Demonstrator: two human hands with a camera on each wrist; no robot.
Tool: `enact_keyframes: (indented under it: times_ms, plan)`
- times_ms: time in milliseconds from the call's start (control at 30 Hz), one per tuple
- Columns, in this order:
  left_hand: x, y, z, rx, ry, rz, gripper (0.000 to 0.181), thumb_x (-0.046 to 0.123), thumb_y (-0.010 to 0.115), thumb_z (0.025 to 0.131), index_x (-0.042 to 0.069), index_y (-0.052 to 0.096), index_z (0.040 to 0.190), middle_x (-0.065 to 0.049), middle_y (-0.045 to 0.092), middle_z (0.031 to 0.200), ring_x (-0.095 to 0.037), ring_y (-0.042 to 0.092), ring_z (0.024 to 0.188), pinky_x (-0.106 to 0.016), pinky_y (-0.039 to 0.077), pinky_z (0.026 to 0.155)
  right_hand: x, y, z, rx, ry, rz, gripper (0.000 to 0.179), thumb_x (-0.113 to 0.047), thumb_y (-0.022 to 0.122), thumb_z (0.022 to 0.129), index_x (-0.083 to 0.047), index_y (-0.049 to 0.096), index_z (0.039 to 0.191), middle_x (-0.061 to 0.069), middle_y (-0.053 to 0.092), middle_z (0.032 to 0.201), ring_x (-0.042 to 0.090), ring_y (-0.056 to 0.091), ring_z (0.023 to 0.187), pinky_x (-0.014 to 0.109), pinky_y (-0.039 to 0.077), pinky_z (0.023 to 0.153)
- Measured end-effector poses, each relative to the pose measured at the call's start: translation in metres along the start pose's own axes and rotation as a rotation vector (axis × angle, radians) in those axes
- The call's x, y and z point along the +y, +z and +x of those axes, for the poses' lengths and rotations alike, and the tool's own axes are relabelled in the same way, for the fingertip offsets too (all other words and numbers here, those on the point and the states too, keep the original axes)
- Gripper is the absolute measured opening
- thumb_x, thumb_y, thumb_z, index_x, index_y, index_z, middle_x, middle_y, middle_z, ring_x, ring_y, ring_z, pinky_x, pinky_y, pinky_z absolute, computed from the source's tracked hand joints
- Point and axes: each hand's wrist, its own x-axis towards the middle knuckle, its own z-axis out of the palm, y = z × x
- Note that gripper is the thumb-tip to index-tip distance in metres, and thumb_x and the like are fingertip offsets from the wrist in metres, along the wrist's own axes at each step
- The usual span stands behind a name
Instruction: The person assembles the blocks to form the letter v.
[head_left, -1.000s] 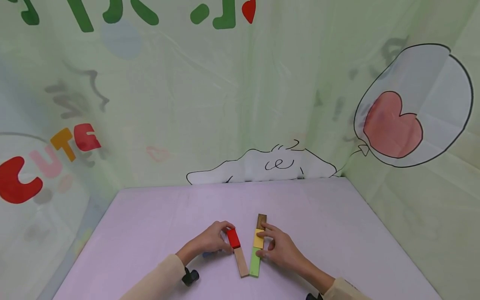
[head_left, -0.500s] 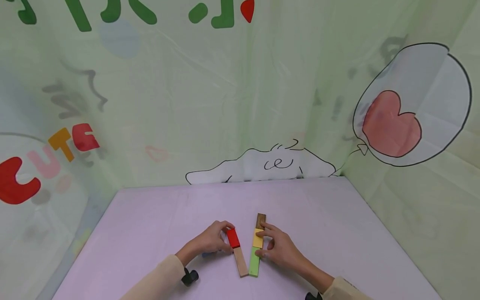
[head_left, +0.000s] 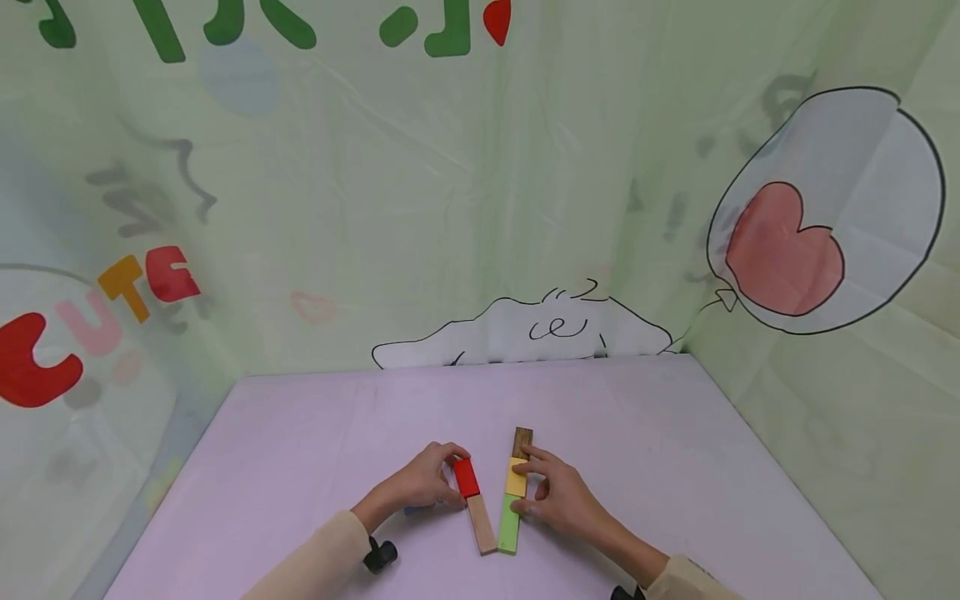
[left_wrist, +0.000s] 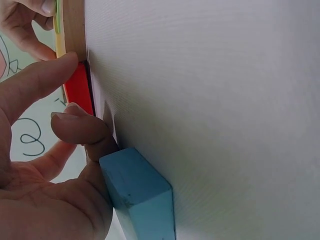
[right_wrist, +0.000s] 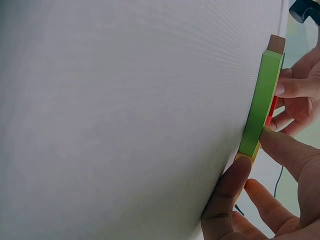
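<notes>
In the head view, two rows of wooden blocks form a narrow V on the table. My left hand (head_left: 427,477) grips the red block (head_left: 467,478), thumb near its join with a plain wood block (head_left: 482,525). My right hand (head_left: 564,498) is curled at the other row: thumb at the green block (head_left: 509,525), a finger on the yellow block (head_left: 517,483), another beside the dark brown block (head_left: 523,440). The near ends of the plain and green blocks almost meet. A blue block (left_wrist: 140,185) lies beside my left hand's curled fingers, mostly hidden in the head view.
The lilac table (head_left: 337,417) spreads around the blocks. Behind it hangs a pale green printed cloth (head_left: 420,208) with letters and a balloon drawing. A black wrist camera (head_left: 380,555) sits at my left cuff.
</notes>
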Motion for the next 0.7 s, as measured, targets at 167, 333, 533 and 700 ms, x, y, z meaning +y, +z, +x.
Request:
enact_keyframes:
  times_ms: [167, 333, 533, 700]
  plan:
    - [-0.0007, 0.0003, 0.0005, 0.001, 0.001, 0.010, 0.064, 0.006, 0.088, 0.080, 0.009, 0.061, 0.137, -0.012, 0.057, 0.126, -0.019, 0.056, 0.086, -0.026, 0.050, 0.070, -0.0003, -0.0001, 0.0006, -0.002, -0.002, -0.002, 0.051, -0.017, 0.093, 0.079, -0.008, 0.075, 0.126, 0.016, 0.051, 0.161, 0.006, 0.052, 0.071, 0.016, 0.044, 0.062]
    - [-0.0011, 0.0002, 0.0006, 0.000, -0.001, 0.017, 0.064, 0.005, 0.088, 0.079, 0.010, 0.061, 0.137, -0.012, 0.057, 0.125, -0.019, 0.056, 0.086, -0.026, 0.050, 0.071, -0.0001, -0.0002, 0.0009, -0.001, -0.005, 0.002, 0.051, -0.017, 0.093, 0.080, -0.007, 0.075, 0.126, 0.017, 0.051, 0.161, 0.005, 0.052, 0.071, 0.017, 0.044, 0.062]
    - [-0.0004, 0.0008, -0.0002, -0.001, -0.004, 0.012, 0.064, 0.004, 0.087, 0.080, 0.010, 0.061, 0.137, -0.012, 0.056, 0.126, -0.020, 0.056, 0.087, -0.027, 0.050, 0.072, -0.0004, -0.0004, -0.0002, 0.001, -0.002, 0.007, 0.051, -0.017, 0.094, 0.079, -0.008, 0.075, 0.126, 0.017, 0.051, 0.161, 0.005, 0.052, 0.070, 0.017, 0.044, 0.062]
    - [0.0008, 0.0015, -0.0017, 0.005, -0.023, 0.013, 0.064, 0.007, 0.088, 0.081, 0.012, 0.060, 0.138, -0.011, 0.055, 0.127, -0.020, 0.056, 0.088, -0.026, 0.050, 0.071, -0.0005, -0.0006, -0.0004, 0.000, -0.002, 0.009, 0.051, -0.017, 0.094, 0.079, -0.007, 0.075, 0.125, 0.018, 0.051, 0.161, 0.005, 0.052, 0.070, 0.017, 0.044, 0.062]
